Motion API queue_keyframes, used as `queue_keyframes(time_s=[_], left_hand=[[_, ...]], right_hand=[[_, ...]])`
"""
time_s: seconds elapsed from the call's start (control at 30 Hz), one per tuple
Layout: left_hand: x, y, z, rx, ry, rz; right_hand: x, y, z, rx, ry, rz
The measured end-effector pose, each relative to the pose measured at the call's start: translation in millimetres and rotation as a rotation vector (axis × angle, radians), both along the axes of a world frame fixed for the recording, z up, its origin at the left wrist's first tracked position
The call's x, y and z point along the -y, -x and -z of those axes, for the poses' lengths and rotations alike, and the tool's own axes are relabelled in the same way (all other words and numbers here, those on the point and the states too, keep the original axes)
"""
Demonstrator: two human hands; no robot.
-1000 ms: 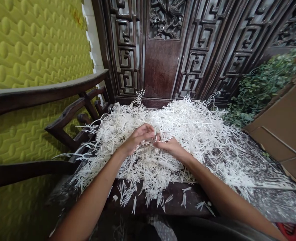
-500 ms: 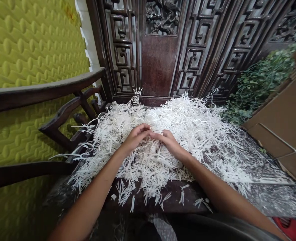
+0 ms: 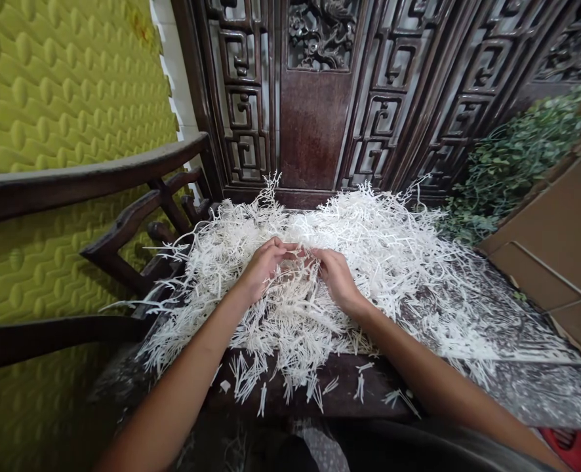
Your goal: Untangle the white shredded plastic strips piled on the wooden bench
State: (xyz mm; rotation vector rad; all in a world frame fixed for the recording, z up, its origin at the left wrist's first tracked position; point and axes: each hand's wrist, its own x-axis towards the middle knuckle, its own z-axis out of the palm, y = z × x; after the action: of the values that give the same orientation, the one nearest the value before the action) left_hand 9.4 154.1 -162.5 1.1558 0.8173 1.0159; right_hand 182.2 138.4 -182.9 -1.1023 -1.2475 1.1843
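A broad heap of white branching plastic sprigs (image 3: pixel 290 328) covers the dark wooden seat in front of me. Over its middle, my left hand (image 3: pixel 268 262) is closed in a pinch on a white sprig. My right hand (image 3: pixel 334 272) pinches the same piece from the other side, thumb and fingers pressed together. The held sprig is pale against the heap, so its outline is hard to make out. Several loose sprig bits (image 3: pixel 262 398) lie along the seat's front edge (image 3: pixel 300 400).
A dark wooden armrest (image 3: pixel 94 164) stands at left before a yellow padded wall (image 3: pixel 49 85). Behind the heap rises a carved wooden panel (image 3: pixel 315 131). Green artificial foliage (image 3: pixel 517 157) and a cardboard box (image 3: pixel 556 249) are at right. A red item (image 3: pixel 573 449) shows low at right.
My hands have moved apart a little. Earlier the fingertips met in the middle; now a gap lies between them. The heap looks the same.
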Motion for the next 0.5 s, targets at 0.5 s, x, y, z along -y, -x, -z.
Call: queue_keyframes(time_s=[0.5], left_hand=[[-1.2,-3.4,7.6,-0.224,-0.257,-0.035]], right_hand=[[0.2,0.2,-3.1,0.059,-0.013,-0.099]])
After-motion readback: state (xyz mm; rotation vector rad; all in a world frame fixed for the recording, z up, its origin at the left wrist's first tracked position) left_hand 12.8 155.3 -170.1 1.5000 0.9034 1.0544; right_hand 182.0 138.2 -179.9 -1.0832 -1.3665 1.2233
